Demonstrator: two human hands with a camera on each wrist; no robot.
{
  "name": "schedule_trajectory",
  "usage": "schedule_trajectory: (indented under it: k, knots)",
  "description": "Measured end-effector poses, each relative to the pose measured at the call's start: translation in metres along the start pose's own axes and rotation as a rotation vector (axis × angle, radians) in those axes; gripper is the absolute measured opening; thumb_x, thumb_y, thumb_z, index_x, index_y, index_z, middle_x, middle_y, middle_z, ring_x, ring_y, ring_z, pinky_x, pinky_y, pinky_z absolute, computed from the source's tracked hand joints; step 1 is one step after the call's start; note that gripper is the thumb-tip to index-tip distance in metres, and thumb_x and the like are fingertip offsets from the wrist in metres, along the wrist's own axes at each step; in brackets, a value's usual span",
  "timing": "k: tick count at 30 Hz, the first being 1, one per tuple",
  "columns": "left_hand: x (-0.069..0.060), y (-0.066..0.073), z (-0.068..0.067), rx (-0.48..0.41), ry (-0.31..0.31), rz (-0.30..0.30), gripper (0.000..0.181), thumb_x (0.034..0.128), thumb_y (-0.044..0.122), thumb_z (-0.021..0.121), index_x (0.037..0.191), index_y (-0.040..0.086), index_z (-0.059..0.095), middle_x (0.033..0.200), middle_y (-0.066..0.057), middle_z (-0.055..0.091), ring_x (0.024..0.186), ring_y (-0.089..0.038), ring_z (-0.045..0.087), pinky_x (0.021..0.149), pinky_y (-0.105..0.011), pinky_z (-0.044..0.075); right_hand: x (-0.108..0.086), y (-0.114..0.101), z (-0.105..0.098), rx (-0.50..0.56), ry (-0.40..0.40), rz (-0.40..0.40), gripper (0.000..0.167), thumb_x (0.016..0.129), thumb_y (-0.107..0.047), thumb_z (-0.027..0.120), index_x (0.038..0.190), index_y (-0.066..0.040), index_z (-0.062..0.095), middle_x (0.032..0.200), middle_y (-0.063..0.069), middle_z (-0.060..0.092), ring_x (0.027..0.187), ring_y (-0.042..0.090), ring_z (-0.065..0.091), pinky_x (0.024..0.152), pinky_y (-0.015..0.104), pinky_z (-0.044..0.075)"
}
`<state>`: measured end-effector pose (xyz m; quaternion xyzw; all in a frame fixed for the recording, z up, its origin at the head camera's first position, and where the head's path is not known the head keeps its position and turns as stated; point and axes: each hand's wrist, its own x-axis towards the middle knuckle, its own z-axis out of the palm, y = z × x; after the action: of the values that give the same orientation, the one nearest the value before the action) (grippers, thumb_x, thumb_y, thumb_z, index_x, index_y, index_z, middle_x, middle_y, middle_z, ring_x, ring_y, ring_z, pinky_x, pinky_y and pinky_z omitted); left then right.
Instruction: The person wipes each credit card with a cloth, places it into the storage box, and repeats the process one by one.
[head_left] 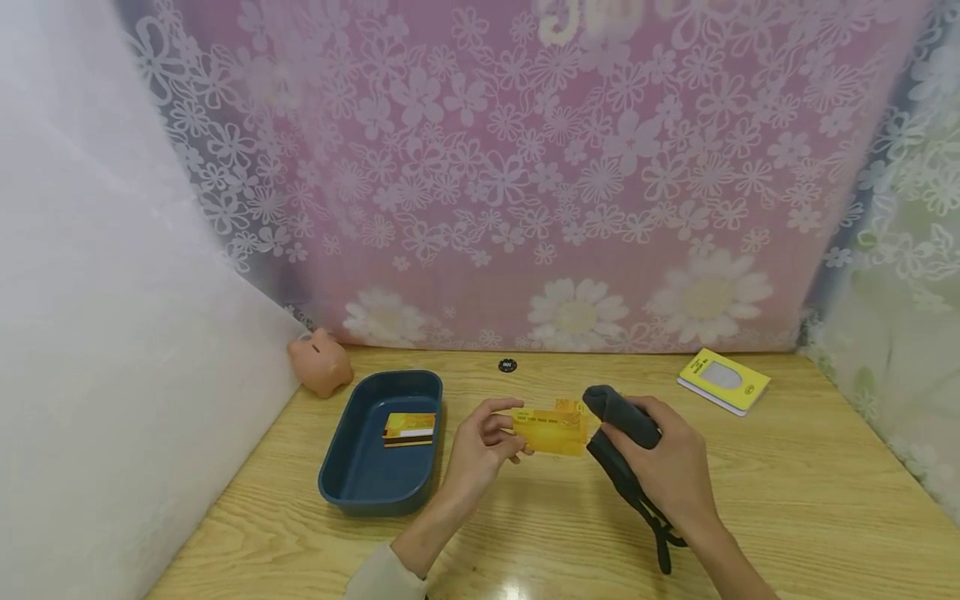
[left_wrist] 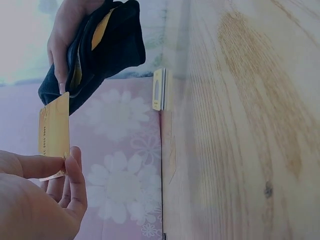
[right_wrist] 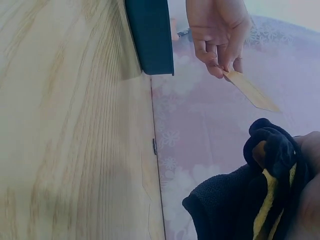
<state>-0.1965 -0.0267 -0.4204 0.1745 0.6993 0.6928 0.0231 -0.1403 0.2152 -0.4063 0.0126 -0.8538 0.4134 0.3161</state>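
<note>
My left hand (head_left: 480,437) pinches a gold-yellow bank card (head_left: 550,431) by its left edge, above the table. To the right, my right hand (head_left: 671,454) grips a dark fabric pouch (head_left: 622,417) with dark cords (head_left: 660,533) hanging below. The pouch's mouth is parted, and yellow-orange material (left_wrist: 101,31) shows inside; I cannot tell whether it is cards or lining. In the left wrist view the card's far end is close to the pouch. A second orange-yellow piece (head_left: 569,406) peeks out behind the card, mostly hidden.
At the left, a blue tray (head_left: 330,479) contains yellow cards (head_left: 408,429), one with a black stripe. A pink piggy bank (head_left: 320,364) stands behind it. Farther back lie a black chip (head_left: 507,365) and, to the right, a yellow booklet-like pack (head_left: 723,381). A floral curtain (head_left: 510,208) borders the wooden table.
</note>
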Motion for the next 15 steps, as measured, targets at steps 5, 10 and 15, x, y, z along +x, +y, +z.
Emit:
schedule_trajectory:
  k: [5,10,15]
  knots:
    - [0.0000,0.0001,0.0005,-0.017,0.009,-0.001,0.027,0.0949,-0.005,0.070,0.121,-0.003,0.064,0.105,-0.019,0.072,0.088,-0.030,0.073,0.071,-0.026,0.061,0.0000,-0.0018,-0.0004,0.003,-0.001,0.003,0.037,0.084,-0.016,0.089,0.118,-0.011,0.074,0.111,0.013,0.075,0.090,0.034,0.075,0.067,0.028,0.059]
    - [-0.0006,0.0003,0.0009,-0.015,-0.002,0.027,0.013,0.0953,-0.007,0.066,0.107,-0.002,0.069,0.104,-0.015,0.073,0.090,-0.016,0.071,0.079,-0.027,0.061,-0.0004,-0.0025,-0.0006,0.006,0.002,-0.002,0.037,0.084,-0.016,0.089,0.117,-0.011,0.075,0.110,0.013,0.075,0.089,0.033,0.074,0.067,0.027,0.058]
    - [0.0000,-0.0002,0.0013,-0.021,0.014,0.023,0.014,0.0937,-0.014,0.062,0.099,-0.003,0.070,0.107,-0.014,0.073,0.100,-0.019,0.069,0.085,-0.026,0.059,-0.0003,-0.0020,-0.0007,0.008,0.007,-0.016,0.037,0.084,-0.015,0.089,0.117,-0.009,0.074,0.110,0.013,0.075,0.088,0.034,0.075,0.065,0.027,0.058]
